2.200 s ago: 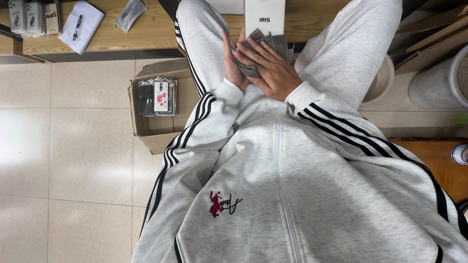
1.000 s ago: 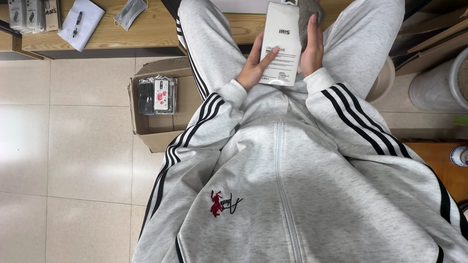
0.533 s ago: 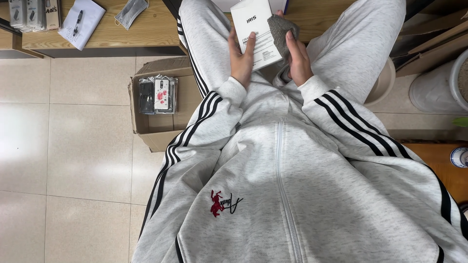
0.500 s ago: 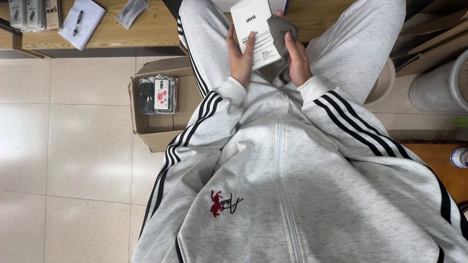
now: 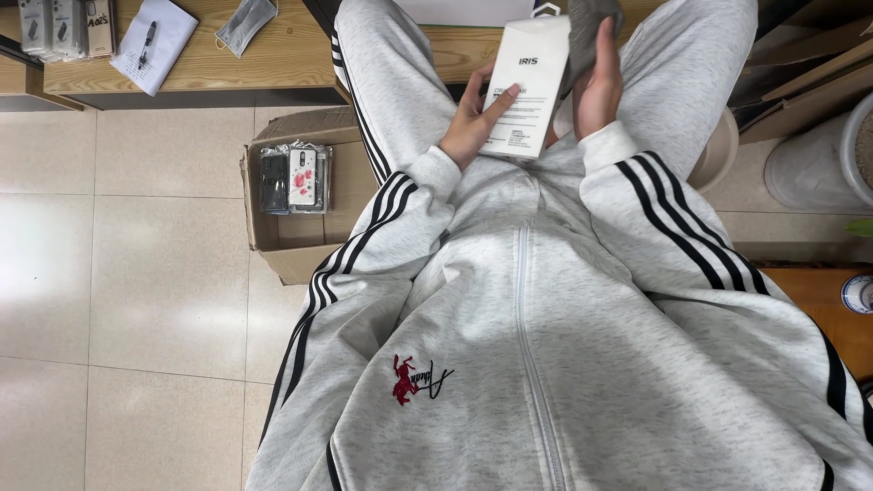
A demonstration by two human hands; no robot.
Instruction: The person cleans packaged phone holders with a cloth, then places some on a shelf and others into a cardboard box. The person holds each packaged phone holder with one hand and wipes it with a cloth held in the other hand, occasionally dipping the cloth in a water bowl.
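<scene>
Head view: left hand (image 5: 473, 123) and right hand (image 5: 596, 86) clasp white box (image 5: 532, 86).

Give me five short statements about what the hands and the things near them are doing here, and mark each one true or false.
1. The left hand touches the white flat package. True.
2. The right hand holds a red cloth. False: it holds a dark grey item against the package.
3. The cardboard box stands on the wooden desk. False: it stands on the tiled floor, below the wooden desk.
4. Wrapped phone cases lie in the cardboard box. True.
5. A notepad with a pen on it lies on the desk. True.
</scene>
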